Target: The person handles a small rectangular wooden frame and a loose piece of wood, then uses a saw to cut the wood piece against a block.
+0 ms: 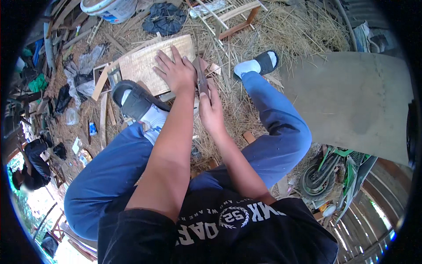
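A pale wooden board [140, 68] with a curved far edge lies at a slant before me. My left hand [176, 72] rests flat on its right part, fingers spread. My right hand [211, 112] is closed around a dark, narrow, flat tool [202, 83], seen nearly edge-on beside the board's right edge; its exact kind is unclear. The tool's far end reaches up past my left wrist. My left foot in a black sandal [136, 99] is at the board's near left edge, overlapping it in view.
Straw and wood scraps cover the ground. A white bucket [110, 9], a black plastic bag [164, 19] and a wooden frame [237, 20] lie beyond the board. On the right are a large grey sheet [351, 101] and a wheel [317, 179]. Another person [33, 165] is at far left.
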Demonstrator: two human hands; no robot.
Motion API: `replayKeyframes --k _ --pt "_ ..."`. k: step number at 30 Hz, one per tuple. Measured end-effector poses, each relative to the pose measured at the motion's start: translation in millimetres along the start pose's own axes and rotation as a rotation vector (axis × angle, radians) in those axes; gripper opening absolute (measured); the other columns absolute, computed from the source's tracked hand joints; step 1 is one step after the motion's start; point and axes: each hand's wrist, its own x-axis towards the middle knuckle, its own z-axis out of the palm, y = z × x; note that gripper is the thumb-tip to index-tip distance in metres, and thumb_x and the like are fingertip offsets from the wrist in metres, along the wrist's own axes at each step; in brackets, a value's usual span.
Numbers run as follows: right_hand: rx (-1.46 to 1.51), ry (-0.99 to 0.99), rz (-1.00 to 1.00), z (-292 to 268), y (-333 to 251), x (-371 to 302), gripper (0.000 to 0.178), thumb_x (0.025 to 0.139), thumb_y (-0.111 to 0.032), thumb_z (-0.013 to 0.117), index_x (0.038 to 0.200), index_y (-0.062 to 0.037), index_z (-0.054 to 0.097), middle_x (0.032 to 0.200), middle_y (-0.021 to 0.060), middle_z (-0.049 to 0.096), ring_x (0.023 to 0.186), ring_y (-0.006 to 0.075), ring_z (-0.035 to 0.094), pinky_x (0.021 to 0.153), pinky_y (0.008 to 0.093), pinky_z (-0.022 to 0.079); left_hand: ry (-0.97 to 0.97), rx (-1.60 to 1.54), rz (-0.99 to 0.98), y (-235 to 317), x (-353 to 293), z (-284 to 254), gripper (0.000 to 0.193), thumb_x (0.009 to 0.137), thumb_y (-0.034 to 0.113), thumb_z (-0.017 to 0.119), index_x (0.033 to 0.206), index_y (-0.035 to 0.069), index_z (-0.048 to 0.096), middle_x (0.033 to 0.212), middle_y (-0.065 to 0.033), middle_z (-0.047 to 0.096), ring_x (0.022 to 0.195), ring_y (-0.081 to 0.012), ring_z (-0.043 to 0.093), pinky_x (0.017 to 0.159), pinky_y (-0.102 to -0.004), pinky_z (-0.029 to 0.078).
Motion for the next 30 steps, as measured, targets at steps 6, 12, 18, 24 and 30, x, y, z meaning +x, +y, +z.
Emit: replayKeyframes --k 6,12,18,24,30 --pt "0.014 -0.044 0.091 -34.6 -7.9 -82.1 0.053 0.106 -0.016 0.05 0.153 0.0053 0.04 0.148 0.0236 0.053 0.133 0.0291 0.056 0.113 0.0386 0.041 -0.008 -0.004 -0.001 8.8 5.6 -3.0 0.063 0.106 0.037 0.04 0.165 0.018 0.031 0.17 -0.0264 0.017 0.159 -0.0438 0.01 0.126 -0.0638 0.005" --pt "-0.213 -0.031 0.015 -8.1 -45.7 -51.7 0.052 0.104 -0.014 0.049 0.152 0.0046 0.041 0.143 0.0238 0.058 0.127 0.0287 0.06 0.108 0.0374 0.044 0.064 0.041 0.041 4.2 7.0 6.7 0.06 0.106 0.037 0.041 0.163 0.018 0.037 0.167 -0.0286 0.025 0.156 -0.0475 0.02 0.123 -0.069 0.013" --pt "-0.088 -0.032 0.105 -36.3 -24.6 -65.8 0.053 0.104 -0.015 0.052 0.153 0.0027 0.043 0.136 0.0225 0.063 0.12 0.0231 0.063 0.104 0.0353 0.047 0.093 0.031 0.041 4.9 6.8 5.8 0.06 0.106 0.037 0.042 0.163 0.018 0.037 0.166 -0.0283 0.027 0.155 -0.0481 0.022 0.122 -0.0694 0.015" --pt "-0.194 -0.088 0.11 -17.8 -52.5 9.3 0.049 0.104 -0.015 0.053 0.149 0.0029 0.047 0.132 0.0232 0.064 0.114 0.0234 0.064 0.101 0.0356 0.048 0.017 0.055 0.028 5.7 1.8 3.9 0.061 0.107 0.037 0.039 0.164 0.016 0.034 0.168 -0.0274 0.021 0.157 -0.0471 0.016 0.124 -0.067 0.009" --pt "-0.124 -0.032 0.118 -32.2 -26.4 -52.8 0.048 0.104 -0.016 0.051 0.148 0.005 0.047 0.132 0.0264 0.063 0.118 0.0282 0.064 0.102 0.0388 0.048 0.075 0.064 0.036 7.5 6.8 5.9 0.061 0.106 0.038 0.042 0.164 0.019 0.034 0.166 -0.0278 0.027 0.155 -0.0478 0.022 0.121 -0.07 0.016"
